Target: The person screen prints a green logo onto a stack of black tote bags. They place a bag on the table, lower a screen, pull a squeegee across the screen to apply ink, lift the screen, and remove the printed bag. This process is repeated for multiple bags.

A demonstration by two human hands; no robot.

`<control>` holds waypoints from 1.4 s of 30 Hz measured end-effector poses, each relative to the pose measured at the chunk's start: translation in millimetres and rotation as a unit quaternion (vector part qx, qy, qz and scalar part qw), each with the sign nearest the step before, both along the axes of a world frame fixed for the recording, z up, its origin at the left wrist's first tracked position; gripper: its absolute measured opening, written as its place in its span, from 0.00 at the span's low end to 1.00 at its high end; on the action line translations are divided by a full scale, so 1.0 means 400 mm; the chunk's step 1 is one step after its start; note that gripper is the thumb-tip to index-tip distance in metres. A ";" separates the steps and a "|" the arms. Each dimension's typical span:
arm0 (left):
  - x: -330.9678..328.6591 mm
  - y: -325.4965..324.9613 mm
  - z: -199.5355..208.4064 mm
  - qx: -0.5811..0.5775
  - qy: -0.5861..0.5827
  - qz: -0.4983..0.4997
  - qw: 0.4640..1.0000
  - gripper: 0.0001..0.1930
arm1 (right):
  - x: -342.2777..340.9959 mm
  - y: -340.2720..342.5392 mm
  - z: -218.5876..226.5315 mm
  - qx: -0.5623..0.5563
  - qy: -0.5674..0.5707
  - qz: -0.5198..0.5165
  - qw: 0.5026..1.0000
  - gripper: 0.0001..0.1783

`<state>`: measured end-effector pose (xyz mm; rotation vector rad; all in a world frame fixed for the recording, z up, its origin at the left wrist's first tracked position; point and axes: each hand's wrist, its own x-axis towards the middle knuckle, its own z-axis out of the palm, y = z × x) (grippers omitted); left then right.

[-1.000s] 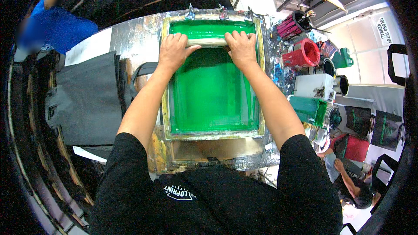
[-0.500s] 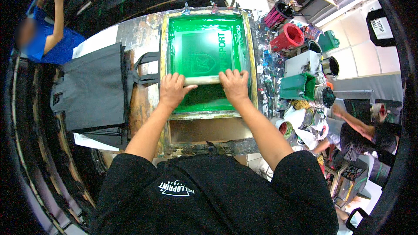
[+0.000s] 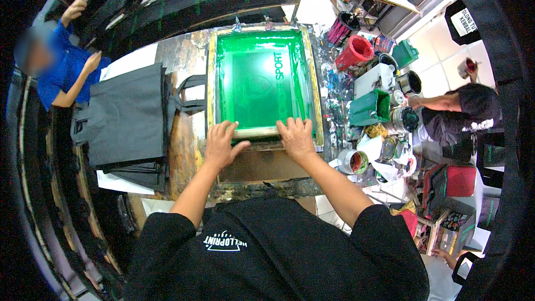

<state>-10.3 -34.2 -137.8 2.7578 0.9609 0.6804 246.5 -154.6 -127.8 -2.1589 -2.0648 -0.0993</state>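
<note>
A screen-printing frame [image 3: 211, 92] with yellow-stained edges lies on the table before me, its mesh [image 3: 242, 97] coated in wet green ink. Letters and a faint shield emblem show in the mesh. Across the near end of the screen rests a pale squeegee [image 3: 257, 132]. My left hand [image 3: 223, 146] is closed on its left part, thumb pointing inward. Its right part is gripped by my right hand [image 3: 297, 138], fingers over the top. The squeegee's blade is hidden. Dark handles [image 3: 192, 93] of a bag run in under the frame's left side.
Dark fabric bags [image 3: 128, 114] lie stacked on the left. Along the right stand a red bucket [image 3: 354, 53], a green container [image 3: 369, 107] and several ink cans [image 3: 410, 82]. A person in blue [image 3: 71, 78] is at far left; another person in dark clothes [image 3: 465, 108] is at right.
Both hands have drawn the squeegee toward me, from mid-screen to its near end, leaving green mesh behind it. The person in blue has shifted their arms; the person at right has moved.
</note>
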 end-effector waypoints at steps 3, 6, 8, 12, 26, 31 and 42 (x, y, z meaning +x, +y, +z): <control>-0.106 -0.046 -0.079 -0.062 0.007 0.088 0.994 0.55 | -0.011 -0.053 -0.021 0.003 0.035 0.015 0.999 0.28; -0.179 -0.065 -0.163 -0.106 0.053 0.216 0.969 0.62 | -0.021 -0.093 -0.067 0.049 0.042 0.028 0.998 0.25; -0.198 -0.062 -0.183 -0.113 0.099 0.248 0.957 0.60 | -0.030 -0.104 -0.085 0.056 0.048 0.021 0.997 0.26; -0.212 -0.030 -0.188 -0.132 0.094 0.210 0.964 0.51 | -0.032 -0.107 -0.076 0.048 0.063 0.011 0.997 0.27; -0.159 -0.016 0.058 -0.238 -0.273 0.192 0.912 0.45 | 0.007 0.006 0.279 0.109 0.039 -0.002 0.993 0.33; -0.041 0.083 0.305 -0.228 -0.446 0.145 0.853 0.34 | 0.069 0.188 0.487 0.253 -0.038 0.015 0.967 0.31; -0.058 0.120 -0.123 -0.197 -0.025 0.355 0.913 0.52 | 0.174 0.400 0.652 0.327 -0.064 0.013 0.943 0.33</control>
